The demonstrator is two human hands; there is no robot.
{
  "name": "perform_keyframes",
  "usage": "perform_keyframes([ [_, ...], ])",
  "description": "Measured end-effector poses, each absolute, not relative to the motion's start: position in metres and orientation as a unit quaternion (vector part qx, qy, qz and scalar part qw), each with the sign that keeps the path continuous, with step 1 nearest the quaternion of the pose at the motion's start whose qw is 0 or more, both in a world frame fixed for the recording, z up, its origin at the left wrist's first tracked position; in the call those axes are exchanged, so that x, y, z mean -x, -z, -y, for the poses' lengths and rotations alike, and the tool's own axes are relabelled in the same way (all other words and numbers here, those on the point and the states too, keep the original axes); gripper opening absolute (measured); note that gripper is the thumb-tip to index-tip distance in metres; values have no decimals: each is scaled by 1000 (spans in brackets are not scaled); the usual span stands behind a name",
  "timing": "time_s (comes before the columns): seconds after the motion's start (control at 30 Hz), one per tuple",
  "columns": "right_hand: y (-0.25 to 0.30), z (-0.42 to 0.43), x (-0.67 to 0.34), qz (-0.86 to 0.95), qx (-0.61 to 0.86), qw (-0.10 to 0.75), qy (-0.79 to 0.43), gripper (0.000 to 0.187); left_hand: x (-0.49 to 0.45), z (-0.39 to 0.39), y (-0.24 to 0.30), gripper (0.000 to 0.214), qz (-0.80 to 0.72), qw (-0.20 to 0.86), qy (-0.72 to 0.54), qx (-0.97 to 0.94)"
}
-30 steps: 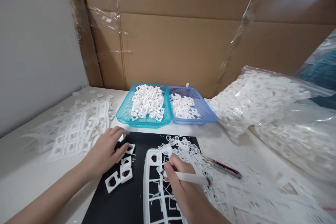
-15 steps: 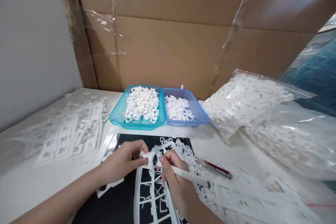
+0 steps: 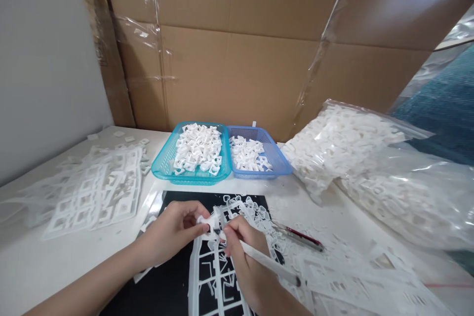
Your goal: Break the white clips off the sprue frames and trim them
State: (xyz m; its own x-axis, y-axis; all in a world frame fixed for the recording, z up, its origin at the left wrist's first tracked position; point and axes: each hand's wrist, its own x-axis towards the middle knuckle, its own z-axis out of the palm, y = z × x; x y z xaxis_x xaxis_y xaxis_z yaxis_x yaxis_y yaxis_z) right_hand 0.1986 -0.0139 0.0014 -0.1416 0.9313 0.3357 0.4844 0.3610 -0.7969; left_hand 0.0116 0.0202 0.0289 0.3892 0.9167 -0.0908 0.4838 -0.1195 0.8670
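Note:
My left hand (image 3: 173, 231) pinches the top corner of a white plastic frame (image 3: 213, 266) that lies over a black mat (image 3: 174, 281). My right hand (image 3: 246, 256) is closed round a white pen-like knife (image 3: 272, 266), its tip against the frame right beside the left fingers. Small white square pieces (image 3: 142, 272) lie on the mat, partly under my left wrist. Beyond the mat stand a teal basket (image 3: 165, 170) and a blue basket (image 3: 277, 165), each holding several loose white pieces.
Emptied white frames (image 3: 92, 190) are stacked at the left. Clear bags of white parts (image 3: 370, 158) fill the right side. A red-handled cutter (image 3: 301, 238) lies right of the mat amid white offcuts (image 3: 351, 276). Wrapped cardboard boxes (image 3: 240, 69) wall off the back.
My left hand left the small pieces on the mat and moved right to grip the frame's top corner. My right hand stayed at the frame with the knife. The view shifted slightly.

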Motion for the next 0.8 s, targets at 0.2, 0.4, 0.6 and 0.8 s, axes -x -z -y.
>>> perform_keyframes([
  [0.2, 9, 11, -197, 788, 442, 426, -49, 28, -19, -8, -40, 16, -480, 408, -214, -747],
  [0.4, -5, 3, -204, 793, 444, 416, -10, 28, -24, -4, -44, 24, -445, 384, -263, -765],
  [0.6, -20, 12, -206, 801, 448, 398, -1, 27, -25, 3, -51, 23, -381, 354, -267, -812],
  [0.8, -40, 36, -213, 852, 380, 360, -7, 34, -19, 22, -47, 27, -348, 279, -339, -828],
])
